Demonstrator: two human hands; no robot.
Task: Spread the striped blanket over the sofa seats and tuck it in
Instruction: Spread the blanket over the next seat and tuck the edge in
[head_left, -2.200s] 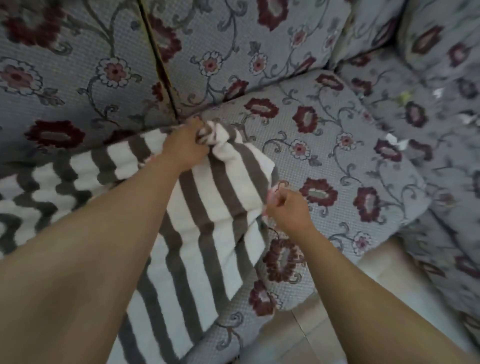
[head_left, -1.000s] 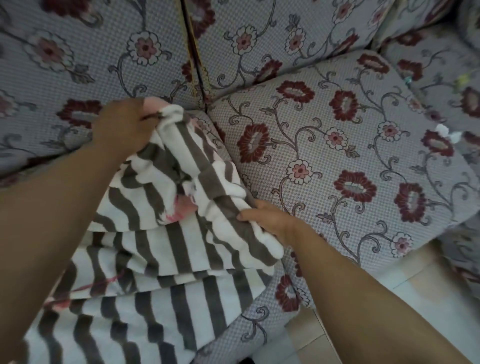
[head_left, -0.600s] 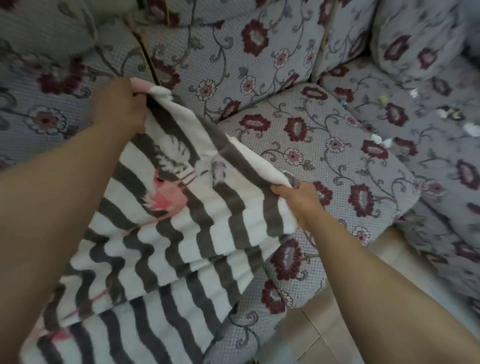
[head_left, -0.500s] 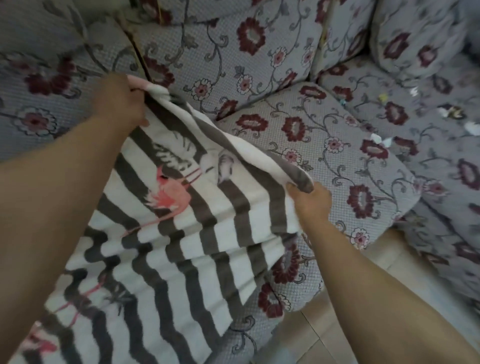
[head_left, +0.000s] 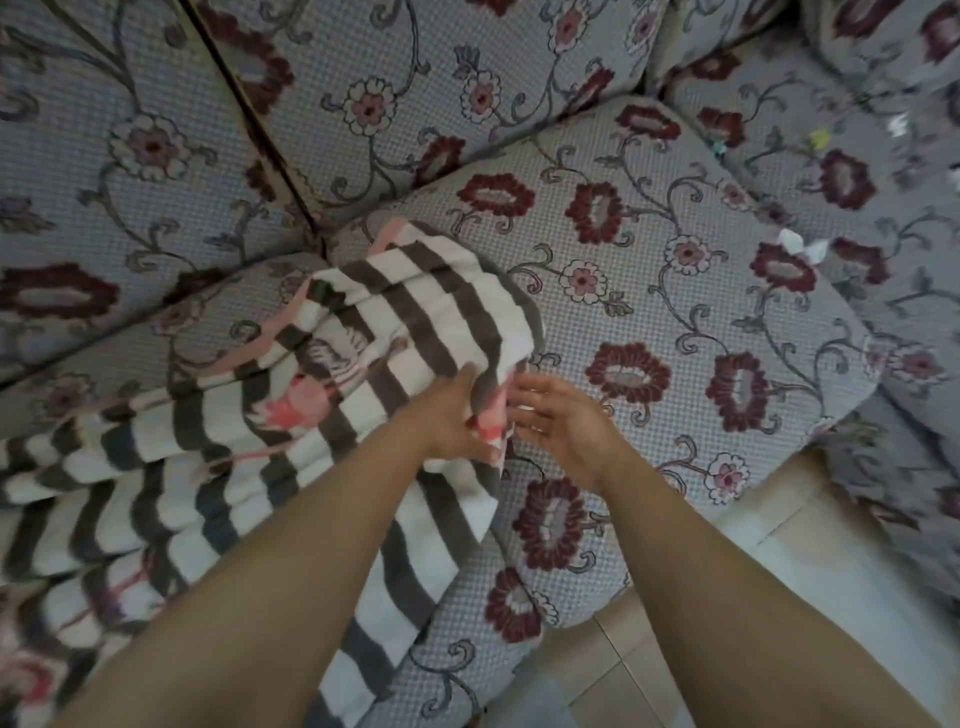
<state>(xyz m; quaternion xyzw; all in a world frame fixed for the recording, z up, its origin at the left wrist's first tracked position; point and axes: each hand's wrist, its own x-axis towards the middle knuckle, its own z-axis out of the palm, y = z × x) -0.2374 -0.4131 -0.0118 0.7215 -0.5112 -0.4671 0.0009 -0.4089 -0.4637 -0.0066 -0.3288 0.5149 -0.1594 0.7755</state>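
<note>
The striped blanket (head_left: 291, 415), white and dark grey with pink flamingo prints, lies rumpled over the left seat of the grey floral sofa and hangs over its front edge. Its folded right end rests on the left part of the middle seat cushion (head_left: 649, 312). My left hand (head_left: 447, 410) grips a bunched pink and grey edge of that fold. My right hand (head_left: 550, 415) hovers just right of the bunch with fingers spread, touching or almost touching the pink edge.
Floral back cushions (head_left: 156, 145) rise behind the seats, with a dark gap between them. A second sofa section (head_left: 857, 156) with small bits of litter stands at the right. Pale floor tiles (head_left: 779, 571) show below the seat front.
My left hand came down from the back cushion to the blanket's right edge at the seat front. My right hand let go of the edge and opened. The raised fold dropped onto the seats.
</note>
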